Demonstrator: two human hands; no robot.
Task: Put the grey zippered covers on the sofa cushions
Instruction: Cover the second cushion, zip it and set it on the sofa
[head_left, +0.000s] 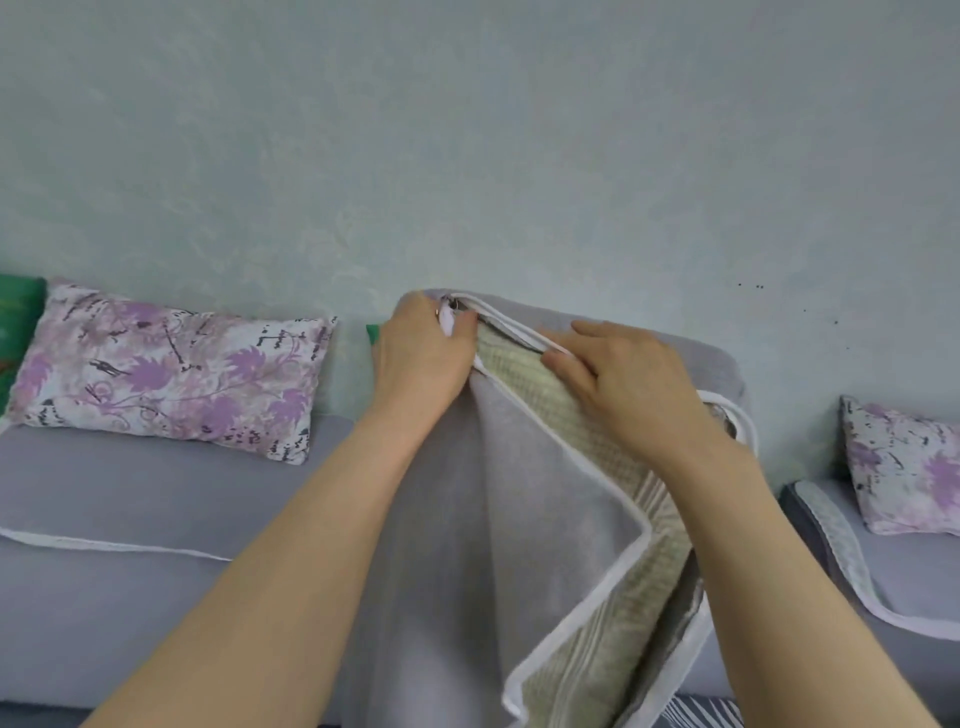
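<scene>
Two bare hands work at the top corner of a grey zippered cover on an upright sofa cushion.

Nearest the camera, the grey cover (457, 545) hangs down the front of the cushion (602, 499), whose pale checked inner fabric shows through the open white-edged seam along the cover's right side. Above that, the right hand (618, 379) lies on the cushion just right of the open seam, fingers bent and closed on the white edge. The left hand (423, 348) is at the cover's top left corner, fingers pinched tight around the small metal zipper pull (453, 306). Left of the cushion, a floral pillow (171, 371) leans on the grey sofa seat (130, 509); to its right lies a second floral pillow (906, 467). Behind the cushion stands the pale green wall (467, 130).
</scene>
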